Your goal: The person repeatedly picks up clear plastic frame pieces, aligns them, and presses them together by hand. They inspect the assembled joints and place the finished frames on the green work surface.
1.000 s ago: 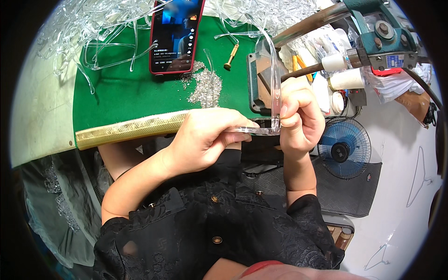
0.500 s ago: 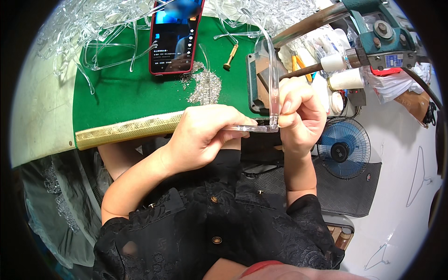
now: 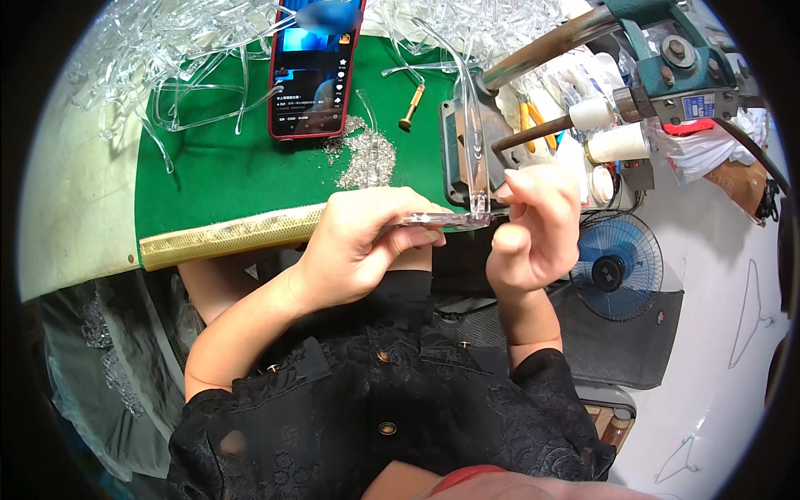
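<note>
L hand (image 3: 367, 239) pinches clr specs (image 3: 454, 220), temple (image 3: 476, 162) pointing fwd; R hand (image 3: 540, 233) part-open, hold unclear.

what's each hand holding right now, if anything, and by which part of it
The left hand holds a clear eyeglass frame by its front section. The right hand is open beside it, with no visible hold.

The clear frame (image 3: 477, 171) blocks the right hand (image 3: 540, 233) leftward; the green mat (image 3: 237, 179) beyond offers passage.

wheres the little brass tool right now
In the head view, the small brass tool lies on the green mat above centre, between the red-cased phone on its left and the machine's base on its right.
</note>
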Demonstrator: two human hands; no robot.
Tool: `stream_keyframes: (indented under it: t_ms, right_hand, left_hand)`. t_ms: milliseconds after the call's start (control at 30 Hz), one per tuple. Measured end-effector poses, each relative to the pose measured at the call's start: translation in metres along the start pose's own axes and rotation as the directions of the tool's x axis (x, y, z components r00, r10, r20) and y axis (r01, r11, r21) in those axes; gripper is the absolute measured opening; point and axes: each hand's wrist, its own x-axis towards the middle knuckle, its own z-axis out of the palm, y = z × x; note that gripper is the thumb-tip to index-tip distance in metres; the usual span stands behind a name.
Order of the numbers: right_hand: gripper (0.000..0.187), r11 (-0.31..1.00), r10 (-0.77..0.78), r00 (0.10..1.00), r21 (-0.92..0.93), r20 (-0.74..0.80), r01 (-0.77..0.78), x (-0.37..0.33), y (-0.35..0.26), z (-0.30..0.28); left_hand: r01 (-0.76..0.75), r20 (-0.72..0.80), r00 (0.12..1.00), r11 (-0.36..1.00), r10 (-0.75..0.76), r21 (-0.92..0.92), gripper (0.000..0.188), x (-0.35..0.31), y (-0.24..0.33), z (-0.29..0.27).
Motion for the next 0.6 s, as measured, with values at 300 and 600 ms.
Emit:
stream_keyframes:
  t_ms: [300,600]
  right_hand:
    - [0.065,0.912,-0.229,0.966,-0.320,0.123,0.257,0.0007,0.0041,0.0001]
    - [0.066,0.933,-0.192,0.975,-0.287,0.109,0.216,-0.0010,0.0046,0.0010]
  left_hand:
    - [0.004,-0.010,1.000,1.000,-0.004,0.011,0.010,0.0008,0.0000,-0.0023]
    - [-0.003,-0.008,1.000,1.000,0.003,0.006,0.011,-0.0002,-0.0014,-0.0017]
